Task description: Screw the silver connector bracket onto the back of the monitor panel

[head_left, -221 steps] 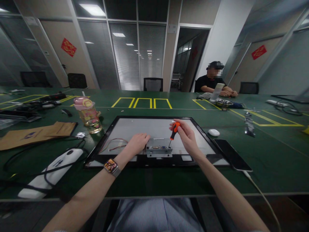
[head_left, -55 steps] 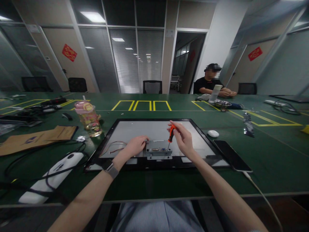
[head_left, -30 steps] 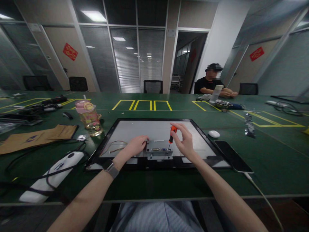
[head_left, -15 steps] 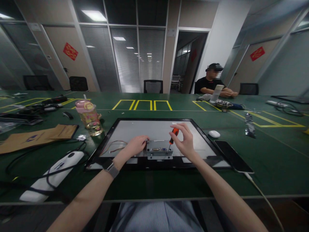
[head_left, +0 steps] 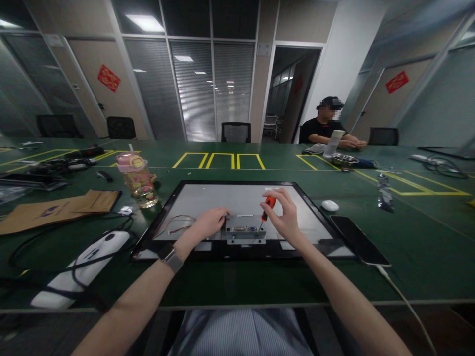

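A flat display panel (head_left: 208, 195) with a black frame lies back side up on the green table. On its near part sits a metal bracket box (head_left: 237, 236) with video ports along its front. My left hand (head_left: 208, 223) is closed at the left end of this box, its fingertips partly hidden behind the edge. In my right hand (head_left: 285, 220), thumb and fingers pinch an orange-and-black screwdriver (head_left: 267, 207). The screwdriver is slightly tilted, its tip down at the right end of the box. Thin wires (head_left: 178, 222) lie on the panel left of my left hand.
Left of the panel are a drink bottle (head_left: 137, 180), a paper bag (head_left: 63, 210) and a white power strip (head_left: 83, 269) with black cables. At right lie a phone (head_left: 359, 240) on a cable and a white case (head_left: 329, 205). A person (head_left: 326, 126) sits across the table.
Almost nothing differs. The screwdriver handle has shifted or turned very slightly between my right fingers; my left hand stays at the box.
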{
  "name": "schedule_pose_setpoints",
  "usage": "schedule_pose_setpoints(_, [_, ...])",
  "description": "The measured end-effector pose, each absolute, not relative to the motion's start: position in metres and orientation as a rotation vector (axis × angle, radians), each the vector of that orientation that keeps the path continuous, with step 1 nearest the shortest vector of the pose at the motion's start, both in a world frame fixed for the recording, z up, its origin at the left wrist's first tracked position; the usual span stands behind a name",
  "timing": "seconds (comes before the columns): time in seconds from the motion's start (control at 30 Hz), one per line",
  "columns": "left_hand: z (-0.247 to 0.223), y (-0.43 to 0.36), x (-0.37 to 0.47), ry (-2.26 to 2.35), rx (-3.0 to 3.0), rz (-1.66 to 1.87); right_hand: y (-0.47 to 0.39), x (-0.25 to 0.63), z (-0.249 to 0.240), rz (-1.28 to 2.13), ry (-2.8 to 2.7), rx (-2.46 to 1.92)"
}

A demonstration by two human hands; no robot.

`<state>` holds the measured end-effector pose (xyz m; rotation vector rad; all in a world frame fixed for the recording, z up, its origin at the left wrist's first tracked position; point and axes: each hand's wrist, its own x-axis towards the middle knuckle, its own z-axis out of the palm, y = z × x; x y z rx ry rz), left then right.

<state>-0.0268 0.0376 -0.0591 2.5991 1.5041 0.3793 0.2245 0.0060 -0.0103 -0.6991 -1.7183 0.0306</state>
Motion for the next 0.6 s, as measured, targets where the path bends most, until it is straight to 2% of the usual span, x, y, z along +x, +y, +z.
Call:
schedule_pose_setpoints(0.17, [-0.0574, 0.0368, -0.0267, 1.499, 2.587, 0.381, 0.0059, 0.2264, -0.0127, 0.197, -1.786, -0.628])
schedule_pose_setpoints(0.4, [-0.0569, 0.0360, -0.0260, 1.508, 2.588, 0.379, 0.0039, 0.2228, -0.0090, -0.012, -1.700, -0.694])
schedule_pose_setpoints(0.6, [-0.0564, 0.0367, -0.0262, 1.516, 2.574, 0.376, 0.0039, 0.2252, -0.0111, 0.178, -1.777, -0.629])
